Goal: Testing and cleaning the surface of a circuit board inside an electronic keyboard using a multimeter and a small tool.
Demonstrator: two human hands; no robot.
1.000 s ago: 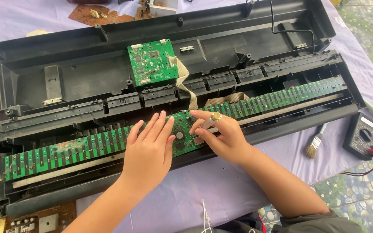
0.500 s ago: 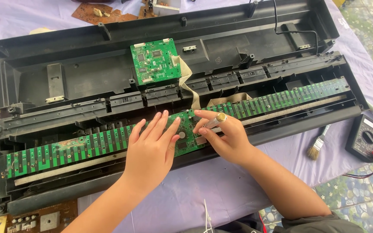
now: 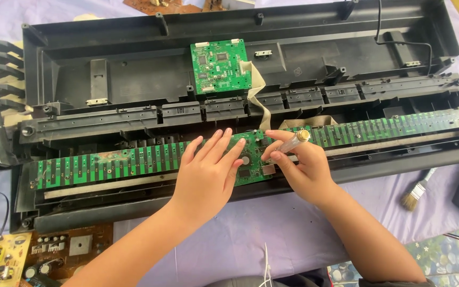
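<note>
Pinching screwdriver [image 3: 295, 142] between right-hand fingers [image 3: 277, 155] (over board [image 3: 134, 162]).

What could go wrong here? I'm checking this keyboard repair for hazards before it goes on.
1. The left hand lies flat on the long green circuit strip; its weight might flex or crack it.
2. The right hand holds a slim tool over the board; a slip could scratch tracks.
3. The beige ribbon cable runs close to the fingers and could get snagged.
</note>
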